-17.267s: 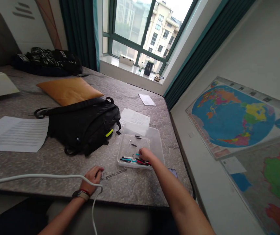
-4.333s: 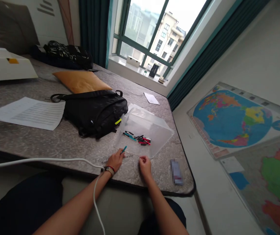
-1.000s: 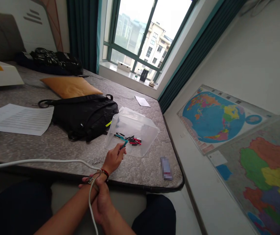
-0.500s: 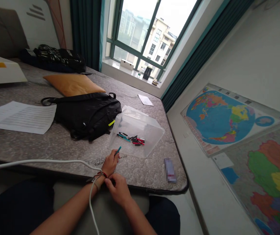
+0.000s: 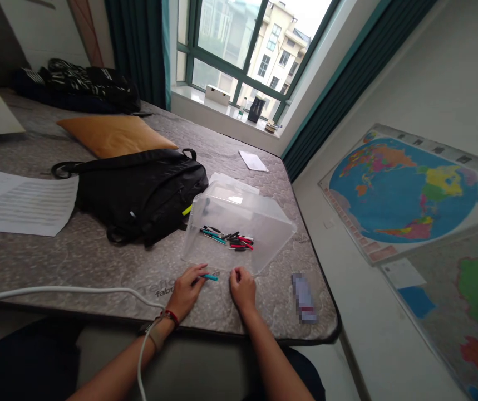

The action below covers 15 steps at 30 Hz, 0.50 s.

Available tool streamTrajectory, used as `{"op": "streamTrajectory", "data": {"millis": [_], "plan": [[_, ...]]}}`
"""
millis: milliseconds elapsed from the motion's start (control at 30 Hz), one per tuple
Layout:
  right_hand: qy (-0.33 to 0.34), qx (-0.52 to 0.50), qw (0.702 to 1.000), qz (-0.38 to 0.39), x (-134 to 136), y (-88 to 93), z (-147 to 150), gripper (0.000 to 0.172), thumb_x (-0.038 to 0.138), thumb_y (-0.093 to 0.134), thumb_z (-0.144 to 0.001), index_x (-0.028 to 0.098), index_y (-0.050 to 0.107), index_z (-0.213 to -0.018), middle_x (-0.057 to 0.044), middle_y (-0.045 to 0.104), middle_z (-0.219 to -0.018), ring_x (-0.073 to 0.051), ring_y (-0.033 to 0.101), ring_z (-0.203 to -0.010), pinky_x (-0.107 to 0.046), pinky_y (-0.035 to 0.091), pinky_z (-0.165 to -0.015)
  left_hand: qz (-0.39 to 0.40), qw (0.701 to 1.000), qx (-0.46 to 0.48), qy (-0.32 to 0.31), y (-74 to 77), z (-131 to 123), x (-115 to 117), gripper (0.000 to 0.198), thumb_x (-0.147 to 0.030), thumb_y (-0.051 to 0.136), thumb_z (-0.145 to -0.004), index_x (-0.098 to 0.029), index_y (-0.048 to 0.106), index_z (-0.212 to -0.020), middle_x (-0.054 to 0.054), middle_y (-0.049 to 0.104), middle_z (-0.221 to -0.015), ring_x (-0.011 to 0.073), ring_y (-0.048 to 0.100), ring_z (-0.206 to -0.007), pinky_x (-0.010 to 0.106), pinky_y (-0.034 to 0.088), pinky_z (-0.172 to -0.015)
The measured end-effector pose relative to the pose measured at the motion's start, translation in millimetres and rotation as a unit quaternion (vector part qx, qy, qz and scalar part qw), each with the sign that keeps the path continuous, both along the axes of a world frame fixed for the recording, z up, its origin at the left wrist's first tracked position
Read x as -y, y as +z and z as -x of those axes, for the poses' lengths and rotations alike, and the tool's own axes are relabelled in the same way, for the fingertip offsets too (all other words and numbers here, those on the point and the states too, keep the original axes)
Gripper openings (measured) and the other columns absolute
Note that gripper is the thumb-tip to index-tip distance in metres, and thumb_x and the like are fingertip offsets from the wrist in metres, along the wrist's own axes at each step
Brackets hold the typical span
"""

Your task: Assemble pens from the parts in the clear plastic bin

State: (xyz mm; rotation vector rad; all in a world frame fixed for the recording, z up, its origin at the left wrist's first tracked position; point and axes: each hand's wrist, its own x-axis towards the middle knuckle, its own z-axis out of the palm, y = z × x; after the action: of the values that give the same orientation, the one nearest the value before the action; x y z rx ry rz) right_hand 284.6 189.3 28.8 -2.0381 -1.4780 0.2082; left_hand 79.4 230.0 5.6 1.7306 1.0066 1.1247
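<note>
My left hand point(image 5: 187, 289) rests on the grey mattress point(image 5: 97, 262) near its front edge and pinches a teal pen point(image 5: 209, 277) that points right. Close beside it, my right hand point(image 5: 242, 288) lies on the mattress with its fingers curled; what they hold, if anything, is hidden. Just beyond both hands a clear plastic bin point(image 5: 264, 234) lies tipped on its side, with several red, teal and black pens point(image 5: 228, 238) inside. A white cable point(image 5: 67, 289) runs across to my left wrist.
A black backpack point(image 5: 138, 189) lies left of the bin, an orange cushion point(image 5: 111, 136) behind it. Printed sheets point(image 5: 17, 203) lie at the far left. A phone point(image 5: 304, 298) lies near the mattress's right corner. World maps point(image 5: 405, 189) cover the floor on the right.
My right hand left my left wrist and moved up onto the mattress beside the left hand. The teal pen now lies nearly level, pointing right. The view tilted slightly down.
</note>
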Motion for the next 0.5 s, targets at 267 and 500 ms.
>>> {"op": "streamTrajectory", "data": {"millis": [267,500], "plan": [[0.016,-0.047,0.999,-0.023,2,-1.1,0,0.025,0.031,0.047,-0.095,0.019,0.064,-0.081,-0.003,0.064,-0.071,-0.016,0.058,-0.066,-0.025,0.038,-0.065,0.038,0.999,-0.007,-0.033,8.0,-22,-29,0.018,-0.038,0.063,-0.088,-0.025,0.073,-0.095,0.004,0.068,-0.094,0.0183,0.064,-0.088,0.030,0.054,-0.078],[0.022,-0.118,0.992,-0.023,-6,0.5,0,0.025,0.034,0.050,-0.094,0.018,0.065,-0.082,-0.002,0.064,-0.069,-0.014,0.057,-0.062,-0.024,0.038,-0.062,0.030,0.997,-0.027,-0.063,8.3,-38,-37,0.015,-0.035,0.065,-0.086,-0.023,0.071,-0.092,0.003,0.071,-0.092,0.0177,0.065,-0.087,0.031,0.054,-0.080]]}}
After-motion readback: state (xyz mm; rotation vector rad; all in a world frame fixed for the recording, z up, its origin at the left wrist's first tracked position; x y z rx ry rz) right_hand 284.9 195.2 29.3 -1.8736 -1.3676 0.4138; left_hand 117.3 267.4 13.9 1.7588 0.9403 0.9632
